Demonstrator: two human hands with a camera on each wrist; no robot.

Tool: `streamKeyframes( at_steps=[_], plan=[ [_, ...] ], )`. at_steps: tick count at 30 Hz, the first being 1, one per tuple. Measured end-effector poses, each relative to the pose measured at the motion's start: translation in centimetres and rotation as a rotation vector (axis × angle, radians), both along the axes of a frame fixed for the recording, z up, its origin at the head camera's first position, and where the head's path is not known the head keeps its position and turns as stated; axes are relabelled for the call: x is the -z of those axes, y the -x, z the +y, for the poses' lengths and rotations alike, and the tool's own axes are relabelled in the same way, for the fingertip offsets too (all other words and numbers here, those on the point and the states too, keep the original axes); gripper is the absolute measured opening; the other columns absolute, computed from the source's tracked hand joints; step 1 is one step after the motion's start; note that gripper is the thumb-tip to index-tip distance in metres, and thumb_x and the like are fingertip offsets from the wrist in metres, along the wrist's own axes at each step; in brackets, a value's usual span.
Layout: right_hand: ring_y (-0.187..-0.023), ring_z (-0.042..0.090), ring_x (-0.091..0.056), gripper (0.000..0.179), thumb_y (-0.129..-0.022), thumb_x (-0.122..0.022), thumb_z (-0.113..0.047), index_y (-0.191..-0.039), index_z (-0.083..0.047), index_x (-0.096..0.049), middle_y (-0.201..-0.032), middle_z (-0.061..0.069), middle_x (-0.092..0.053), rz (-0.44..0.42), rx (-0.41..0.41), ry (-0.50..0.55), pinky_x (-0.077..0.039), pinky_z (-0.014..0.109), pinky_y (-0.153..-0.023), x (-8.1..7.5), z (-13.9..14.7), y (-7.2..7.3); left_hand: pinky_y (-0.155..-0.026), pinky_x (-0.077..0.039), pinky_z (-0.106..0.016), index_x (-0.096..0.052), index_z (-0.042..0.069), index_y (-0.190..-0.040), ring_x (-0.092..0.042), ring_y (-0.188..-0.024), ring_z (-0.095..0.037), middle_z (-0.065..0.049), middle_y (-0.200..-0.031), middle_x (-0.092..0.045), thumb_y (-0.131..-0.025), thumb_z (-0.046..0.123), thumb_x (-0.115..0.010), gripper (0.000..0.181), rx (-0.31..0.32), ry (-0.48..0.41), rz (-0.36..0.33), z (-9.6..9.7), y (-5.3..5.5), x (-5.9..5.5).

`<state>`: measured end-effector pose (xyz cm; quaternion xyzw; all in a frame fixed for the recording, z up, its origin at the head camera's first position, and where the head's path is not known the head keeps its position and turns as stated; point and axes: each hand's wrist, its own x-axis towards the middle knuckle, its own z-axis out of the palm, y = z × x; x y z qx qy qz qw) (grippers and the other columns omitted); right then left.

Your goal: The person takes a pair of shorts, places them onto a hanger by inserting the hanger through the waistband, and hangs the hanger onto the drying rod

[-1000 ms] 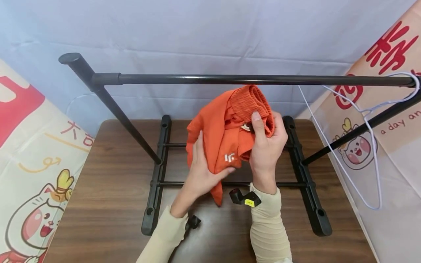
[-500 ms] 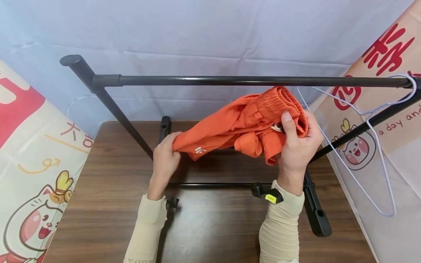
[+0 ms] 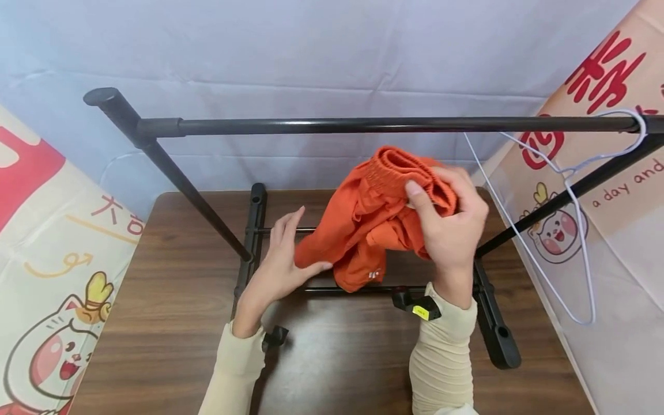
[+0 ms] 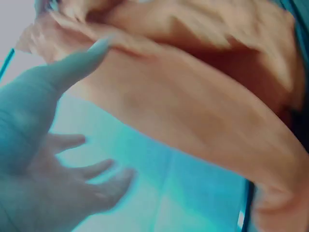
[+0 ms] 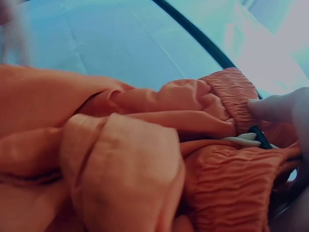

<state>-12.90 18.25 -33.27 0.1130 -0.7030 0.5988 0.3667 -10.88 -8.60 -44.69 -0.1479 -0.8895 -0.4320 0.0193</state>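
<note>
A pair of orange pants (image 3: 347, 219) hangs bunched below the rack's top bar, its gathered elastic waistband (image 3: 386, 167) turned up to the right. My right hand (image 3: 451, 230) grips that waistband, thumb on the near side. A pale drawstring with a dark piece (image 5: 248, 139) shows at the waistband in the right wrist view. To the left of the cloth, my left hand (image 3: 275, 265) has its fingers spread, thumb by the hanging leg. In the left wrist view the fingers of the left hand (image 4: 34, 135) hold nothing, and the pants (image 4: 169, 101) are blurred.
The black rack's top bar (image 3: 311, 125) runs across above both hands. A white hanger (image 3: 588, 242) hangs at its right end. The rack's right foot (image 3: 495, 323) stands on the brown wooden table (image 3: 342, 357). Printed cloths flank both sides.
My left hand gripped and pulled a leg of the pants out leftward, then let go of it. The right hand kept the waistband, shifting right and then slightly back left.
</note>
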Motion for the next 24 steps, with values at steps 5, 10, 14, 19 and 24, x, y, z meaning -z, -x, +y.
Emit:
streamKeyframes(
  at_steps=[5, 10, 14, 19, 24],
  plan=[
    [-0.1, 0.015, -0.066, 0.024, -0.086, -0.085, -0.012, -0.109, -0.007, -0.08, -0.108, -0.002, -0.072, -0.094, -0.085, -0.135, -0.053, 0.023, -0.083, 1.3, -1.5, 0.2, -0.095, -0.059, -0.04, -0.048, 0.014, -0.153, -0.064, -0.119, -0.023, -0.011, -0.143, -0.054, -0.091, 0.02, -0.084, 0.072, -0.025, -0.273, 0.297, 1.9, -1.1, -2.2],
    [-0.104, 0.014, -0.065, 0.027, -0.087, -0.085, -0.013, -0.114, -0.013, -0.08, -0.113, 0.006, -0.072, -0.156, -0.192, -0.189, -0.055, 0.023, -0.087, 2.4, -3.1, 0.1, -0.105, -0.056, -0.045, -0.043, 0.011, -0.156, -0.059, -0.13, -0.027, -0.014, -0.151, -0.049, -0.086, 0.014, -0.086, 0.082, 0.009, -0.346, 0.415, 3.3, -1.4, -2.8],
    [-0.106, 0.016, -0.065, 0.028, -0.088, -0.085, -0.017, -0.115, -0.016, -0.079, -0.115, 0.006, -0.071, -0.208, -0.262, -0.212, -0.056, 0.026, -0.086, 3.0, -4.2, 0.0, -0.114, -0.05, -0.044, -0.03, 0.016, -0.165, -0.054, -0.141, -0.026, -0.009, -0.162, -0.041, -0.087, 0.014, -0.086, 0.096, 0.007, -0.388, 0.406, 3.6, -1.6, -2.6],
    [-0.102, 0.018, -0.067, 0.028, -0.09, -0.083, -0.018, -0.117, -0.014, -0.076, -0.118, 0.007, -0.071, -0.347, -0.394, -0.192, -0.06, 0.027, -0.082, 3.7, -4.7, 0.0, -0.117, -0.047, -0.047, -0.012, 0.027, -0.17, -0.05, -0.146, -0.021, 0.0, -0.169, -0.035, -0.087, 0.02, -0.087, 0.113, -0.022, -0.398, 0.325, 3.5, -1.4, -2.0],
    [-0.09, 0.019, -0.069, 0.028, -0.097, -0.075, -0.019, -0.123, -0.009, -0.073, -0.114, 0.009, -0.072, -0.506, -0.565, -0.112, -0.062, 0.029, -0.074, 4.6, -4.9, 0.4, -0.106, -0.056, -0.045, -0.011, 0.031, -0.169, -0.061, -0.133, -0.021, -0.005, -0.159, -0.047, -0.085, 0.017, -0.089, 0.115, 0.004, -0.465, 0.24, 3.3, -1.1, -1.7]
  ],
)
